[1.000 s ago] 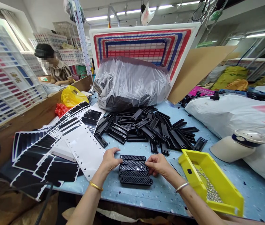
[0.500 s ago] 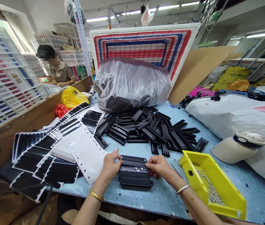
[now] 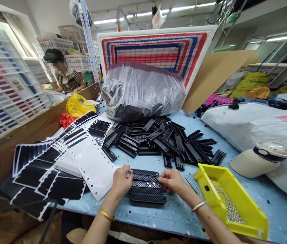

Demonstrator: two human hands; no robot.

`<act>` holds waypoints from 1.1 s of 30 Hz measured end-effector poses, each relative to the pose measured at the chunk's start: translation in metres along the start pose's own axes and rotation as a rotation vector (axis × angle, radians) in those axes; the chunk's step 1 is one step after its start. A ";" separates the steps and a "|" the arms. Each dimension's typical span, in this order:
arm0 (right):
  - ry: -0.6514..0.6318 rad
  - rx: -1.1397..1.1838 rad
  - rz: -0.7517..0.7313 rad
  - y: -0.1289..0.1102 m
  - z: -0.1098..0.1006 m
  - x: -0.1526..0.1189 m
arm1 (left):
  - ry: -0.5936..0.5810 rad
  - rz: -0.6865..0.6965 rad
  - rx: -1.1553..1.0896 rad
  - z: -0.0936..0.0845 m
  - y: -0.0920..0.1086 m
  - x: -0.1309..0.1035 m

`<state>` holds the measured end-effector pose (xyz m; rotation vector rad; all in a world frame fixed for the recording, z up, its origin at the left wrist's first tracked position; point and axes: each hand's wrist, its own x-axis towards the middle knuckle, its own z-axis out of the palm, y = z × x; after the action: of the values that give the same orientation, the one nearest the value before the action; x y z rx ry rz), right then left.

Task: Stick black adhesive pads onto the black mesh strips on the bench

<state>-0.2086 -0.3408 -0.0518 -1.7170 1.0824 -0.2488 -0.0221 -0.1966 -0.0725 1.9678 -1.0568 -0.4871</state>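
Observation:
Several black plastic strips (image 3: 147, 197) with a lattice surface lie side by side in a row on the blue table, just in front of me. A few small shiny metal pieces (image 3: 149, 184) sit on a middle strip. At the left ends of the upper strips, my left hand (image 3: 122, 181) is closed, thumb and forefinger pinched at a strip's end. My right hand (image 3: 172, 182) pinches at the right end, its fingertips touching a strip. Whether a small piece is also between the fingers is hidden. Beyond the hands lies a loose pile of similar black strips (image 3: 158, 139).
At right stands a yellow bin (image 3: 247, 206) of small metal pieces, with a cream bottle (image 3: 255, 161) behind it. Black-and-white sticker sheets (image 3: 92, 166) spread at left. A plastic bag (image 3: 146, 91) of parts leans on a crate (image 3: 194, 67). A person (image 3: 68, 79) sits far left.
My left hand's raised forefinger has curled in, and the hand has shifted slightly right. My right hand stays almost in place at the strips' right end.

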 end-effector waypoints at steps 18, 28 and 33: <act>0.001 0.018 0.012 -0.001 0.001 -0.001 | -0.014 -0.043 -0.025 -0.005 0.002 0.007; -0.009 0.019 0.000 0.001 0.000 0.000 | 0.013 0.015 0.012 0.001 0.001 0.002; -0.011 0.016 -0.011 0.002 -0.001 0.001 | 0.049 -0.038 0.018 -0.001 -0.003 0.010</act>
<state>-0.2101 -0.3424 -0.0536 -1.7088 1.0607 -0.2545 -0.0141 -0.2036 -0.0745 2.0088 -0.9984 -0.4493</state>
